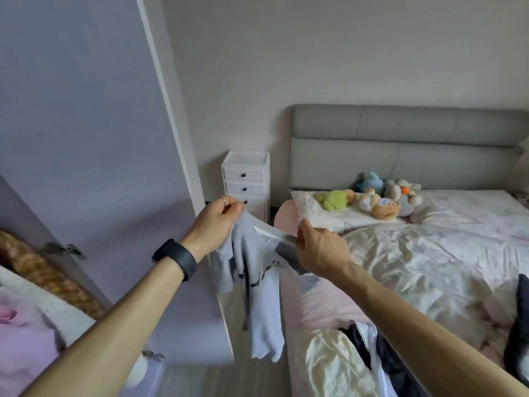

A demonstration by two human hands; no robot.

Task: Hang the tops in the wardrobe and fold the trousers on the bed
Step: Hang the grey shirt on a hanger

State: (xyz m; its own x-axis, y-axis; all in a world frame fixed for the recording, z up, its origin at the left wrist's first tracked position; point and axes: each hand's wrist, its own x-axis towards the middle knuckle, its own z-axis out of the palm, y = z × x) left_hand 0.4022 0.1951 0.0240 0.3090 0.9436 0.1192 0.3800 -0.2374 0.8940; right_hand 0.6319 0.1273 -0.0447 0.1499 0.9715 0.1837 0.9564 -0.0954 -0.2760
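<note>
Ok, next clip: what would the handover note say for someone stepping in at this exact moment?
Left hand: pinches one shoulder of the light blue printed top.
Right hand: grips the other side of its neckline.
The top hangs in the air between the open wardrobe door and the bed. I cannot tell whether a hanger is in it.
Done: no folded trousers show on the bed.
Left: hang this top, then sort the unfolded heap at the bed's near edge, a cream satin garment and dark clothes.
</note>
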